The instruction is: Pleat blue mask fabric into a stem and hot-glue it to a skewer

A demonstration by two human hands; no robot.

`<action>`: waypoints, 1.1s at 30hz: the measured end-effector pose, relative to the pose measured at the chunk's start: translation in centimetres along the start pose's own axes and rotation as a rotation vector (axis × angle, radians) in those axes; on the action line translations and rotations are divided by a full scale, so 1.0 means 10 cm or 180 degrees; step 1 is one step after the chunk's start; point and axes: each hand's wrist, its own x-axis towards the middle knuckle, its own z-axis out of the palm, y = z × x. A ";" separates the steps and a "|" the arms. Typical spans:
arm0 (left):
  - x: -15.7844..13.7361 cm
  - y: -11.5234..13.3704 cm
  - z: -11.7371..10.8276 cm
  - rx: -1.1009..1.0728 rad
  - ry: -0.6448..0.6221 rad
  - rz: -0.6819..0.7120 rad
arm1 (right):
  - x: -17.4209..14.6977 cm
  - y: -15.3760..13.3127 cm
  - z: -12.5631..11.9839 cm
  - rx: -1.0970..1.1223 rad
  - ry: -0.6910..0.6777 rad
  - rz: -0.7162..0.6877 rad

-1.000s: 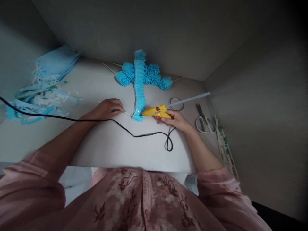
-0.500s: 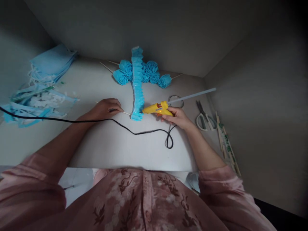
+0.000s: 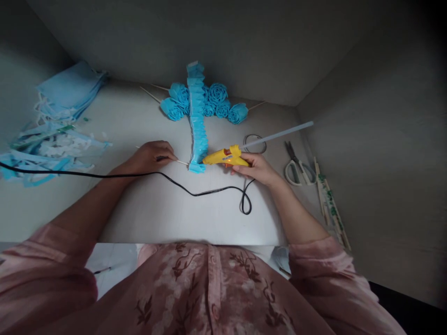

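My left hand (image 3: pixel 155 156) is closed around a thin wooden stick (image 3: pixel 182 162), whose tip meets the near end of a pleated blue strip (image 3: pixel 198 123). The strip runs away from me and lies over several blue rolled flowers (image 3: pixel 218 94) on sticks. In my right hand (image 3: pixel 256 166) is a yellow hot glue gun (image 3: pixel 223 157), held by its handle, with a long clear glue stick (image 3: pixel 279 134) jutting from its back. Its nozzle points left and is at the strip's right edge near the stick's tip; whether it touches cannot be made out.
A black cord (image 3: pixel 209 191) crosses the table in front of both hands. Scissors (image 3: pixel 296 167), a ring-shaped roll (image 3: pixel 254 143) and wrapped sticks (image 3: pixel 331 200) lie at right. Blue face masks (image 3: pixel 71 88) and cut scraps (image 3: pixel 52 144) are piled at left.
The glue gun's nozzle has shifted slightly left and over the near end of the strip. My left hand keeps its hold on the stick. The whole view has shifted a little.
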 end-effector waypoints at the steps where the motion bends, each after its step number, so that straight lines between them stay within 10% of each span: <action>1: 0.00 -0.01 0.00 0.0028 0.0003 0.0000 | 0.01 0.02 0.00 -0.0028 -0.0042 -0.0027; 33: -0.01 -0.03 0.01 0.0078 -0.0017 0.0019 | -0.01 0.00 -0.03 0.0119 0.0092 0.0203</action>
